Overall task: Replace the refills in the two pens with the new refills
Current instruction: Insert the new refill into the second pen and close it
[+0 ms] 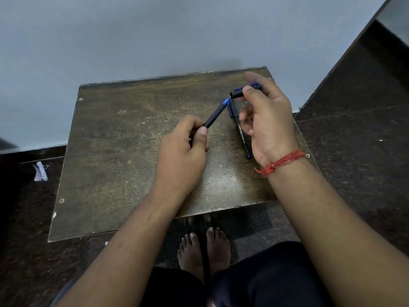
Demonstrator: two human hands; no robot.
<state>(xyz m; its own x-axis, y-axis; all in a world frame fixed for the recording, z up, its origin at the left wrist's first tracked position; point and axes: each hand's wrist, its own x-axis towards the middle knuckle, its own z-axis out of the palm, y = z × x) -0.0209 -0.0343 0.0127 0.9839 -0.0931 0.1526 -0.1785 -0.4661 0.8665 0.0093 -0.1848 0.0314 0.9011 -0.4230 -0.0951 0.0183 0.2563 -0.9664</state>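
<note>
My left hand [186, 149] grips the lower end of a black pen barrel [215, 116], whose blue tip points up and to the right. Just past that tip, my right hand [267, 116] pinches the pen's black cap [238, 93] with its blue clip between thumb and fingers. A second black pen [240, 129], capped and with white lettering, lies on the worn wooden board [132, 151] under my right hand. A small blue bit shows beside my right fingers; I cannot tell what it is. No loose refills are visible.
The board sits low on a dark speckled floor, against a pale wall. A crumpled white scrap [40, 172] lies on the floor to the left. My bare feet [203, 247] are just below the board's near edge.
</note>
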